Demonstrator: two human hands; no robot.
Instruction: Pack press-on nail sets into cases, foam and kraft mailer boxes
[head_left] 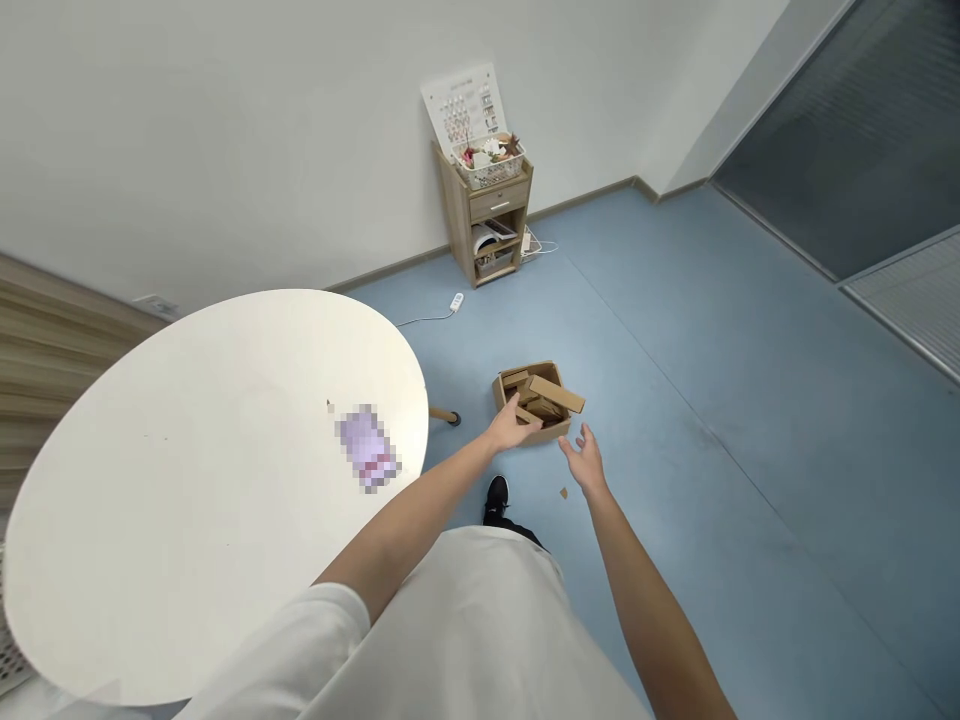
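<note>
On the blue floor stands an open cardboard box [556, 433] with several brown cardboard pieces inside. One long flat cardboard piece [556, 393] sticks out over its right rim, tilted. Over the near left side of the box is my left hand [512, 427], fingers spread; whether it touches the cardboard I cannot tell. My right hand [586, 462] is just beyond the near right corner, apart from the box, its fingers spread and nothing in them. A small brown scrap [564, 493] lies on the floor below my right hand.
A white round table [225, 480] fills the left, with a blurred purple item [367, 447] on it. Its leg [444, 413] reaches the floor near the box. By the wall stands a wooden cabinet [459, 215] bearing a white basket [491, 172]. A white power strip [457, 302] lies on the floor.
</note>
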